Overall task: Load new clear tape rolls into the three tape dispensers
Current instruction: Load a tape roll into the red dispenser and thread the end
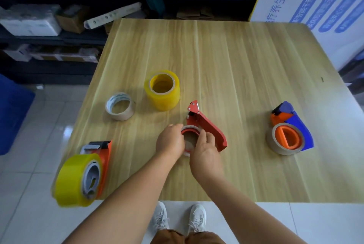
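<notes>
A red metal tape dispenser (208, 127) lies flat near the table's middle front. On its hub sits a thin cardboard roll core (190, 135). My left hand (170, 141) grips the core's left rim and my right hand (204, 150) grips its right rim. A full yellowish tape roll (162, 90) stands behind them, and a thin pale roll (120, 108) lies to its left. An orange dispenser (105, 157) at the front left corner carries a thick yellowish roll (75, 178). At the right, a blue and orange dispenser (293, 123) holds a nearly bare brown core (272, 144).
The wooden table (236, 62) stands on a white tiled floor. Dark shelves with boxes (31, 20) run along the back left. A white printed panel (319, 5) stands at the back right, a blue bin (13, 111) at the left.
</notes>
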The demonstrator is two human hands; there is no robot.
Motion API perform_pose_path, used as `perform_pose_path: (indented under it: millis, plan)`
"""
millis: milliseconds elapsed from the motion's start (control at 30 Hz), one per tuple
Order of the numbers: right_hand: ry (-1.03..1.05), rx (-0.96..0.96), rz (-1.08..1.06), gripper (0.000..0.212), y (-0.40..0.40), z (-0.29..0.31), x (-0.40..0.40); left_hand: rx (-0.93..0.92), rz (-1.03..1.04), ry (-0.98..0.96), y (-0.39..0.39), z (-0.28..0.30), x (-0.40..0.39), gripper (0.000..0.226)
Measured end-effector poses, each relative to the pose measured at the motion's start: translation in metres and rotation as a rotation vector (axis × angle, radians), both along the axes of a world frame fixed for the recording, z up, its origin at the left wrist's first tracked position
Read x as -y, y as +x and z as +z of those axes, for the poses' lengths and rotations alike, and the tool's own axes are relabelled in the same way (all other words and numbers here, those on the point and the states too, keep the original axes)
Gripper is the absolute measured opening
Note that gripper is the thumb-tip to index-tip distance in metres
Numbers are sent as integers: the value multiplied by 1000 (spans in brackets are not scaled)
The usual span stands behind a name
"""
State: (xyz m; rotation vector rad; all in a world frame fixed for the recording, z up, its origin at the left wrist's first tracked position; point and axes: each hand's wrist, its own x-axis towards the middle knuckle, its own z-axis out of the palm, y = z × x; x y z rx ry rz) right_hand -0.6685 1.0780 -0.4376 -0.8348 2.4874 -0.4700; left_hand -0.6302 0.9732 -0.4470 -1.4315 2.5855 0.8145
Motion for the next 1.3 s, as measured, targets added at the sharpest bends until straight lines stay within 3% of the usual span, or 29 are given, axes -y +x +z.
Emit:
perform_pose_path:
  millis: [233,367,633,900,1300]
  plan:
    - [39,58,29,85,7,-2,-5,-5,108,34,-2,-2,1,17]
    - [0,29,1,87,4,-4,-5,-64,195,105,-3,-1,0,4]
    - [-155,-14,-3,83,3,3,-2,-162,173,116,-2,15,9,6]
    - [-234,-26,116,80,-5,28,43,-419,285,9,22,40,29,31]
    - [-238,7,350,84,20,51,143,-404,505,-65,69,58,106,38]
